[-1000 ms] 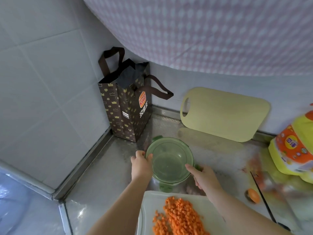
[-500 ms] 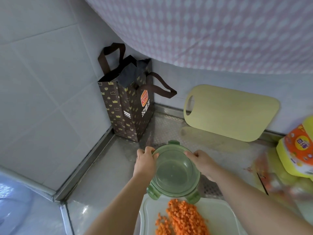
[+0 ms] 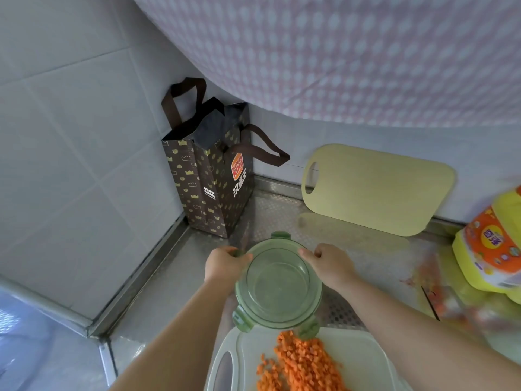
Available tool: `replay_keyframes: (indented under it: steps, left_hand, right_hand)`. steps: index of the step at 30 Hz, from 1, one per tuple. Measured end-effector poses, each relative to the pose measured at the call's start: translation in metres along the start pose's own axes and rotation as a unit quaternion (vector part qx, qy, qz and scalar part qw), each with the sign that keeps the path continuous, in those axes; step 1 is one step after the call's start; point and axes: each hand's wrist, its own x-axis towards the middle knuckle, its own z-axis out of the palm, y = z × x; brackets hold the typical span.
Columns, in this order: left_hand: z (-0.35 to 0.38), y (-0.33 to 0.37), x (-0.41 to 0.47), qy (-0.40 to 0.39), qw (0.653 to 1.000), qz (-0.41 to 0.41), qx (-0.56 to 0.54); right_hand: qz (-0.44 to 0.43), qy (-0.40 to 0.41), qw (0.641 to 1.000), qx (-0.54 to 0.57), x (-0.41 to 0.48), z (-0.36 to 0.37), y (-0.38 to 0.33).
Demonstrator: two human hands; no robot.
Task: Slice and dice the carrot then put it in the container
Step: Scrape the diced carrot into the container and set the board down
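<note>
Container (image 3: 279, 283): coming nearer, reaching the diced carrot (image 3: 307, 362).
Left hand (image 3: 225, 263): gripping its left rim.
Right hand (image 3: 329, 263): gripping its right rim.

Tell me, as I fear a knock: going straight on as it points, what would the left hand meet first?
Probably the brown paper bag in the corner. The left hand, gripping the rim of the green container, points that way. Depth is unclear; it might pass the bag's right side.
</note>
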Motion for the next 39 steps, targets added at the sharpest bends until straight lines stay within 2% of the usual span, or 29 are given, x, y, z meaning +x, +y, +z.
replay_keyframes:
  steps: [3,7,12,14,16,18,19,21,23,24,26,30,36,39]
  left_hand:
    - [-0.006,0.002,0.007,-0.03,0.997,-0.018,-0.065]
    - [-0.009,0.004,0.01,-0.064,0.991,-0.023,-0.117]
    - [-0.021,0.019,0.001,0.004,0.992,0.071,-0.102]
    - [-0.028,0.032,-0.006,0.006,0.985,0.104,-0.139]
    - [-0.033,0.047,-0.012,0.006,0.979,0.135,-0.154]
    - [-0.032,0.061,-0.017,0.007,0.972,0.168,-0.163]
    - [-0.03,0.066,-0.019,0.005,0.969,0.184,-0.164]
    - [-0.023,0.067,-0.024,0.009,0.971,0.208,-0.115]
    - [-0.014,0.055,-0.026,0.028,0.974,0.224,0.026]
    - [-0.01,0.046,-0.028,0.033,0.969,0.222,0.107]
    - [-0.003,0.029,-0.032,0.017,0.955,0.197,0.22]
    - [0.006,0.003,-0.035,-0.049,0.942,0.168,0.287]
    - [0.004,-0.019,-0.042,-0.082,0.94,0.179,0.277]
    - [0.0,-0.028,-0.05,-0.055,0.947,0.204,0.24]
  right_hand:
    - [-0.012,-0.022,1.0,0.017,-0.002,0.001,-0.007]
    - [0.022,-0.042,0.995,0.092,-0.005,-0.003,-0.012]
    - [-0.023,0.001,0.996,0.087,-0.013,-0.027,-0.029]
    - [-0.033,0.023,0.987,0.153,-0.018,-0.045,-0.033]
    - [-0.042,-0.01,0.964,0.264,-0.028,-0.07,-0.038]
    - [-0.086,-0.025,0.952,0.293,-0.041,-0.098,-0.041]
    - [-0.118,0.006,0.95,0.289,-0.048,-0.112,-0.043]
    - [-0.167,0.127,0.939,0.274,-0.057,-0.132,-0.041]
    - [-0.186,0.216,0.936,0.208,-0.061,-0.136,-0.033]
    - [-0.191,0.234,0.942,0.146,-0.062,-0.132,-0.027]
    - [-0.2,0.222,0.954,0.003,-0.059,-0.113,-0.008]
    - [-0.185,0.146,0.959,-0.159,-0.052,-0.054,0.035]
    - [-0.147,0.109,0.961,-0.207,-0.044,-0.005,0.064]
    - [-0.133,0.077,0.966,-0.206,-0.045,0.004,0.071]
